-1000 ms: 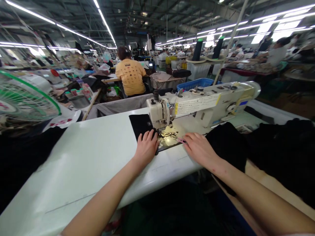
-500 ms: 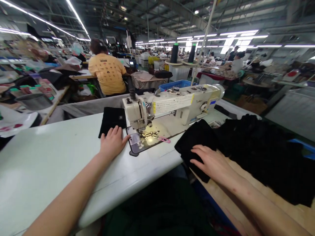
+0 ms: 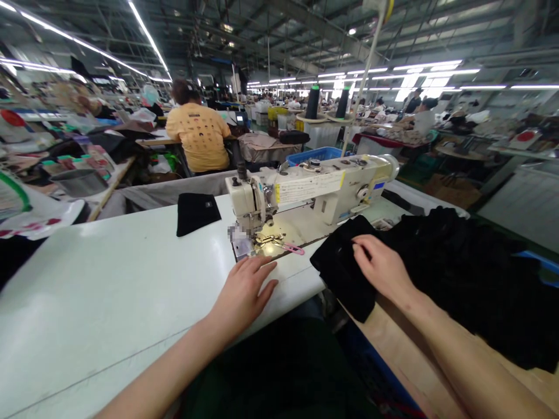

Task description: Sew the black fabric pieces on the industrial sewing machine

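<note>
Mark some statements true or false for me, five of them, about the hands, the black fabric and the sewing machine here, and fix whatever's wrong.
1. The right hand is at the black fabric to the right of the sewing machine. True.
2. The left hand rests on the small black piece. False: it is apart from that piece, nearer the wearer.
3. The pink-handled tool is in the right hand. False: it lies by the machine's needle area, in neither hand.
4. The small black piece lies left of the sewing machine. True.
5. The thread cones are white. False: they are dark with green tops.
</note>
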The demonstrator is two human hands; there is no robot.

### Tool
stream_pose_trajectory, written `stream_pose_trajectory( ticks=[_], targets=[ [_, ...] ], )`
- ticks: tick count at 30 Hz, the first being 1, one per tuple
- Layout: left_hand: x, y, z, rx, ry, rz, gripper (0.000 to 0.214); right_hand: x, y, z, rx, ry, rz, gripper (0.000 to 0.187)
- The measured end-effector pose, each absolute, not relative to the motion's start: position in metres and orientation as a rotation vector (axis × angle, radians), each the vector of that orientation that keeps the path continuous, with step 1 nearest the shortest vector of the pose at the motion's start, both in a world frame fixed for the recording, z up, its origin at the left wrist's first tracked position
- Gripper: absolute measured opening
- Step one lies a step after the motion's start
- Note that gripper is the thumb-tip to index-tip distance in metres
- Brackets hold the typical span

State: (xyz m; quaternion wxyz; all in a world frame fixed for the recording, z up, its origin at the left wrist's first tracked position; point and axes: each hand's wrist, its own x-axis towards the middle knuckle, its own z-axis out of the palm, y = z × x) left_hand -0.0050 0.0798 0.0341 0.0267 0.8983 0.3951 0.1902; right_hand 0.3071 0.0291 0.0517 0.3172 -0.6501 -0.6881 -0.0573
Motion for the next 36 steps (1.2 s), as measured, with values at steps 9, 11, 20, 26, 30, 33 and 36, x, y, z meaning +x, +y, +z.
stream_pose_trajectory(
  ticks=[9,11,20,26,30,33,36],
  targets=[
    [0.033,0.063,0.113,2.247,0.924,1.27,0.049,0.285,0.02,0.16,-1.202,-1.4,0.947,0.025],
    [0.039,0.066,0.125,1.994,0.885,1.221,0.038,0.27,0.031,0.155,-1.135,-1.419,1.07,0.027],
    [0.018,0.055,0.106,1.514,0.971,1.04,0.018,0.213,0.044,0.101,-1.031,-1.501,0.811,0.029],
    [0.008,0.036,0.09,1.587,1.055,1.182,0.019,0.197,0.035,0.084,-0.997,-1.673,0.784,0.023],
    [0.008,0.03,0.089,1.776,1.129,1.258,0.013,0.198,0.031,0.087,-0.918,-1.804,0.644,0.012],
    [0.011,0.028,0.09,1.896,1.127,1.275,0.011,0.201,0.029,0.091,-0.846,-1.834,0.466,0.008],
    [0.013,0.027,0.09,1.932,1.105,1.267,0.014,0.203,0.029,0.094,-0.843,-1.86,0.354,0.007]
  ],
)
